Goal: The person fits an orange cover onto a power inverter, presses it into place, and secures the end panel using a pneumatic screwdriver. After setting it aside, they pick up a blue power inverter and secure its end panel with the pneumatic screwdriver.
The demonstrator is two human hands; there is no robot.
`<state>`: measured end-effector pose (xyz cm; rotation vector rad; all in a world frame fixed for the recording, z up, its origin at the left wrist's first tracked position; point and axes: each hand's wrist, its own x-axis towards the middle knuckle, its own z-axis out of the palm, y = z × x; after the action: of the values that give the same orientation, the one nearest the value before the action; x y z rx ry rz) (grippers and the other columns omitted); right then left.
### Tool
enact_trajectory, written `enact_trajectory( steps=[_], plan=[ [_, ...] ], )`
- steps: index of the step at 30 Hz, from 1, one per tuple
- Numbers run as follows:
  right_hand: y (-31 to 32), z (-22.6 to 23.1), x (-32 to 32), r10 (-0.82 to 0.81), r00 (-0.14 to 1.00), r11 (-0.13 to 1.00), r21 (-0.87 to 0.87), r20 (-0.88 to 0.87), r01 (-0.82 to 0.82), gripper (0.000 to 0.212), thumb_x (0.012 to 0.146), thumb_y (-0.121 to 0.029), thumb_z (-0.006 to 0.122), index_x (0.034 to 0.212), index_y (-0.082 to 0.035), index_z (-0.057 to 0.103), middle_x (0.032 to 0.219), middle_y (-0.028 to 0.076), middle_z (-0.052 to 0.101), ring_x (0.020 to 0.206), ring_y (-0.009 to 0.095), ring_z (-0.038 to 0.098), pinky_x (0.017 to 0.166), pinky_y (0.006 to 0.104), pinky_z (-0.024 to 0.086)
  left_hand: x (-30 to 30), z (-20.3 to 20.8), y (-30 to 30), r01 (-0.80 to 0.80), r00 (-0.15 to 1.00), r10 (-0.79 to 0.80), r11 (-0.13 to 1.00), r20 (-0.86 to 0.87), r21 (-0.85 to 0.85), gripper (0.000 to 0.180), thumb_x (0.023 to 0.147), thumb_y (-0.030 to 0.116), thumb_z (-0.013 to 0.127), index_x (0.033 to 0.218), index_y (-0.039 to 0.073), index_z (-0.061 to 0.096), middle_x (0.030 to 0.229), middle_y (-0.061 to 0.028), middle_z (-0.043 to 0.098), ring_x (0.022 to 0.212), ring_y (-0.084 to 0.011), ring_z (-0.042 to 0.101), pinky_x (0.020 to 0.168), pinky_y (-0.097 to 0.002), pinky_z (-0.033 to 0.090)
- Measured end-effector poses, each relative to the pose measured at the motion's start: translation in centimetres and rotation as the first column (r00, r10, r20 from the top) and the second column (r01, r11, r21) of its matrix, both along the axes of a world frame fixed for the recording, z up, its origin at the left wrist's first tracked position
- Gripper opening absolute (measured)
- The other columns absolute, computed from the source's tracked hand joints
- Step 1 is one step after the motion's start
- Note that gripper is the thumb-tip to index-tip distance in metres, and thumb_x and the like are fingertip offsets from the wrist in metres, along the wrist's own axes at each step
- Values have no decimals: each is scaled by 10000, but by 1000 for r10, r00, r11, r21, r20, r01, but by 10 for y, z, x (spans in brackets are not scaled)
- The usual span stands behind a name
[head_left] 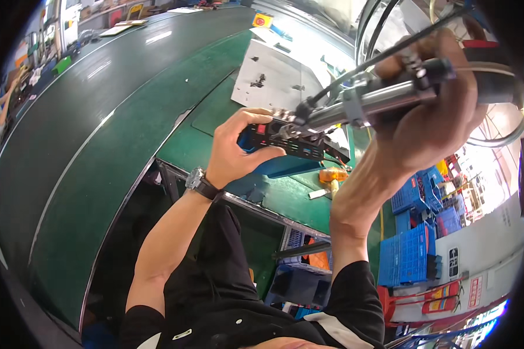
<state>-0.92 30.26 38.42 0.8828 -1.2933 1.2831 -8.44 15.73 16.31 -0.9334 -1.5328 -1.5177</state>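
Note:
My left hand point(232, 148) is closed on the left end of a black slotted electronics case point(301, 149), thumb on the near side and fingers on the far side. A blue block-like support point(288, 167) shows beneath the case. My right hand point(431, 125) wraps around a power screwdriver point(384, 102) with a long metal barrel, held slanting down to the left. Its tip end is over the case; whether it touches is hidden by clutter there. Beyond the case lies a white board point(276, 72) bearing small dark pieces.
A conveyor belt point(99, 110) runs along the left. An orange roll-like item point(333, 174) and a small white piece point(318, 193) lie on the green bench point(215, 110). Cables hang at upper right. Blue crates point(410, 250) and fire extinguishers point(439, 304) stand at right.

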Motion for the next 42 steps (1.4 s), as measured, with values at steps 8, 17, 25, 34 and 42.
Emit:
enact_trajectory(
  steps=[8, 17, 25, 34, 42],
  plan=[
    [-52, -23, -11, -86, 995, 991, 101, 40, 82, 402, 849, -240, 712, 1059, 90, 624, 629, 147, 611, 484, 208, 622, 465, 305, 530, 0, 3, 1, 55, 994, -58, 998, 95, 41, 505, 737, 217, 929, 1129, 6, 692, 1062, -118, 725, 929, -258, 704, 852, -335, 541],
    [-32, -30, -37, -66, 993, 972, 220, -102, 87, 380, 901, -213, 669, 1106, 103, 616, 643, 160, 623, 483, 196, 625, 447, 294, 519, -6, 1, 5, 71, 986, -73, 997, 150, 22, 482, 738, 227, 933, 1092, 19, 678, 1090, -120, 723, 941, -273, 713, 839, -339, 548],
    [-10, -26, -53, 12, 957, 897, 426, -290, 118, 305, 943, -178, 620, 1108, 78, 637, 649, 159, 627, 481, 185, 631, 422, 275, 503, -7, -3, 6, 78, 981, -89, 995, 173, 69, 497, 710, 231, 955, 1037, 16, 648, 1111, -126, 724, 959, -257, 715, 853, -341, 556],
    [-5, -25, -63, -168, 709, 717, 409, -685, 564, 261, 986, -18, 561, 1234, 4, 639, 683, 141, 638, 496, 182, 651, 402, 241, 481, -6, 0, 3, 22, 990, -27, 999, 139, 38, 515, 703, 232, 957, 1064, 28, 651, 1116, -126, 728, 986, -269, 721, 868, -343, 559],
    [-3, -35, -75, 87, 896, 827, 533, -436, 178, 258, 1003, -10, 530, 1236, -3, 641, 710, 166, 633, 513, 193, 627, 408, 239, 482, -11, 4, 4, 30, 993, -34, 999, 113, 34, 544, 671, 260, 970, 1054, 29, 660, 1112, -123, 729, 994, -267, 720, 867, -348, 562]
  ],
)
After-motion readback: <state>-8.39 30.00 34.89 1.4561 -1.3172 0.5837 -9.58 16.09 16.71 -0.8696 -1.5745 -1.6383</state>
